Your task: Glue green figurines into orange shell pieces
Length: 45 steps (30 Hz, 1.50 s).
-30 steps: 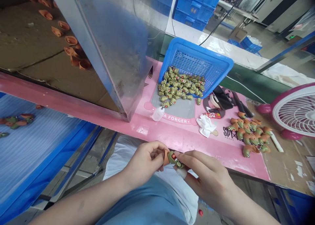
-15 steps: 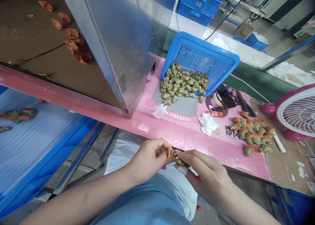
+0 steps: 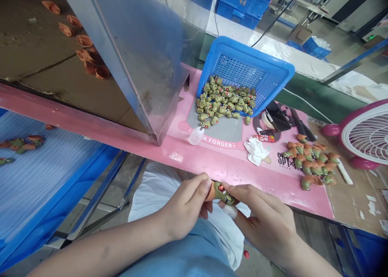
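Over my lap, in front of the table edge, both hands grip one small figure part (image 3: pixel 223 194), olive green with a red mouth and a round yellow-and-black eye, joined to an orange piece (image 3: pixel 211 191). My left hand (image 3: pixel 189 204) is closed on the orange end. With thumb and fingertips, my right hand (image 3: pixel 260 212) pinches the green end; its thumb has a white wrap. Fingers cover part of the orange piece. Beyond, many green parts (image 3: pixel 224 101) spill from a tilted blue basket (image 3: pixel 251 53). Joined orange-and-green pieces (image 3: pixel 315 160) lie in a group at right.
A small clear bottle (image 3: pixel 196 136), a crumpled white tissue (image 3: pixel 257 150) and a phone (image 3: pixel 278 117) lie on the pink mat (image 3: pixel 212 168). A pink fan (image 3: pixel 366 135) stands at right. The metal-sided box (image 3: pixel 133 67) at left holds orange pieces (image 3: pixel 85 40).
My left fingers have shifted on the orange end, the thumb now pressed along it. More of the green part shows between my hands. The view has moved slightly.
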### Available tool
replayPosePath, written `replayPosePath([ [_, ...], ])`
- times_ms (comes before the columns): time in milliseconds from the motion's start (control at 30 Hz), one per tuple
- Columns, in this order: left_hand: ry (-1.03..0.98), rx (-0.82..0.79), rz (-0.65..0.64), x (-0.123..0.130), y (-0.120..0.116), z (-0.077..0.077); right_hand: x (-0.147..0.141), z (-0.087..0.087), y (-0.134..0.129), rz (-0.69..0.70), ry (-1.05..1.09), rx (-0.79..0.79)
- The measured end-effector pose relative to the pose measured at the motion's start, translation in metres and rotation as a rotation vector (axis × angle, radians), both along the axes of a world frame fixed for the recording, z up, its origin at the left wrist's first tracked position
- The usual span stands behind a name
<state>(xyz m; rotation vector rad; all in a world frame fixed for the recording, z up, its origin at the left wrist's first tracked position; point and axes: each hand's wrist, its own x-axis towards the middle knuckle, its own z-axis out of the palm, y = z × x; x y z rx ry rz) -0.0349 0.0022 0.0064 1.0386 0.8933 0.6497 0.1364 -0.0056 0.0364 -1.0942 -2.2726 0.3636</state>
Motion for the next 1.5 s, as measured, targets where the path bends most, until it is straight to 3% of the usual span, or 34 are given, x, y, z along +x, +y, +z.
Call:
replayPosePath([
  [200, -0.011, -0.032, -0.025, 0.005, -0.003, 0.002, -0.001, -0.001, -0.006, -0.051, -0.010, 0.053],
  [600, 0.037, 0.057, -0.129, -0.001, -0.004, 0.014, -0.006, 0.011, -0.012, -0.035, 0.024, 0.058],
  [900, 0.082, 0.086, -0.122, -0.002, -0.004, 0.011, -0.004, 0.009, -0.011, -0.035, 0.018, 0.031],
  [1100, -0.035, -0.037, -0.067, -0.007, 0.000, 0.007, -0.001, 0.010, -0.009, -0.056, 0.017, 0.007],
  [1500, -0.025, -0.061, -0.054, -0.004, 0.000, 0.004, 0.001, 0.001, -0.010, -0.042, -0.014, 0.076],
])
